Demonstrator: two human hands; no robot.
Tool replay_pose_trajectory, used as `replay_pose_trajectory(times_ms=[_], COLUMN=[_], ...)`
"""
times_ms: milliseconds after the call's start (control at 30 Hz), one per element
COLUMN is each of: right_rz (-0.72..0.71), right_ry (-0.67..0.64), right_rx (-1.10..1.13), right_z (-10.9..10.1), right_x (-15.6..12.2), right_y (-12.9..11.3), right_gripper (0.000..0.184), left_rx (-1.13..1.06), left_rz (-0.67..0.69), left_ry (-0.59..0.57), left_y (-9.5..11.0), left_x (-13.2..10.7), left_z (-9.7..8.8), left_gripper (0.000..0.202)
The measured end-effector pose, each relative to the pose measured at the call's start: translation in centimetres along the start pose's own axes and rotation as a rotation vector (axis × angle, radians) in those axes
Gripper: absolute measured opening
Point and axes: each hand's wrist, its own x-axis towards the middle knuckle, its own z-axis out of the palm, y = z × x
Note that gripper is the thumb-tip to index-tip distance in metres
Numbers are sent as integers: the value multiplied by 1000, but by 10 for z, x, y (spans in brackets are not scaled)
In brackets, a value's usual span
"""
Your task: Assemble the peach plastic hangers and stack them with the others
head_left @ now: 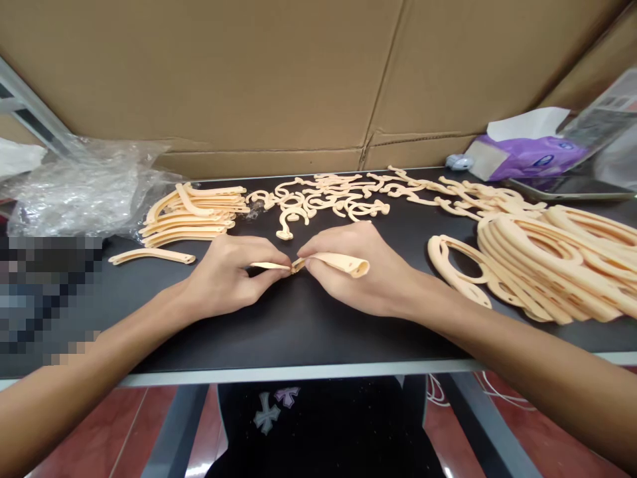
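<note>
Near the middle of the black table, my left hand [236, 275] pinches a thin cream plastic strip [269, 265] between thumb and fingers. My right hand [355, 272] is closed on a cream plastic curved piece [343, 262], whose hollow end points right. The two pieces meet end to end between my fingertips; whether they are joined there I cannot tell. Just left of my left hand, a single curved strip [152, 254] lies by a stack of similar curved strips [194, 216]. Beyond my hands spread many small cream hook-shaped parts [323, 196].
At the right lies a pile of larger looped cream pieces [552, 265]. Clear plastic wrap [84, 192] sits at the left. A purple tissue pack [532, 153] stands at the back right, before a cardboard wall [249, 73]. The table's pale front edge [308, 372] runs below my wrists.
</note>
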Motion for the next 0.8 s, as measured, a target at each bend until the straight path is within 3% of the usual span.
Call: replay_pose_trajectory(times_ms=[200,467,800], right_rz=[36,-28,-78], right_ry=[-3,-49,-13], right_rx=[33,-51,-54], right_z=[2,1,5], right_x=[0,-2,-3], right_y=[-4,-10,-4], right_gripper=[25,24,24], left_rx=[21,41,-9], left_rz=[27,-51,-57], left_ry=[29,-76,-105], left_y=[1,7,2], left_x=[-1,3,3], left_z=[2,-4,-6], left_gripper=[9,17,16])
